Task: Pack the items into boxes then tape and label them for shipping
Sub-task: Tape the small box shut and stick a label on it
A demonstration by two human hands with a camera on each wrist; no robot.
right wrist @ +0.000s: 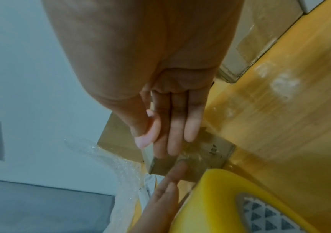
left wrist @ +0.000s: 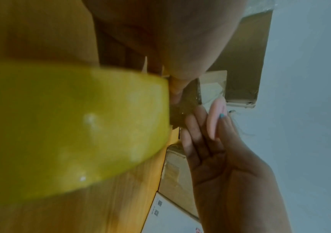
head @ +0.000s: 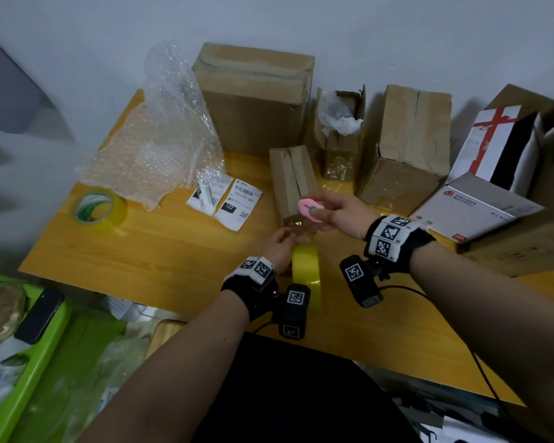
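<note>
The right hand [head: 339,214] pinched a pink cutter [head: 310,211] above a small box [head: 293,183]; the left hand [head: 280,247], fingers straight, touched the box beside yellow tape [head: 306,270].

Shipping labels' [head: 239,203] small print illegible

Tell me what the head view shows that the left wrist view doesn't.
Only the head view shows the second tape roll lying flat at the table's left, the bubble wrap, the two shipping labels and the large closed box against the wall. Only the left wrist view shows the underside of the right hand, fingers extended beneath the pink cutter. Both show the yellow tape roll standing on edge by the left hand, the small box and the wooden table.
</note>
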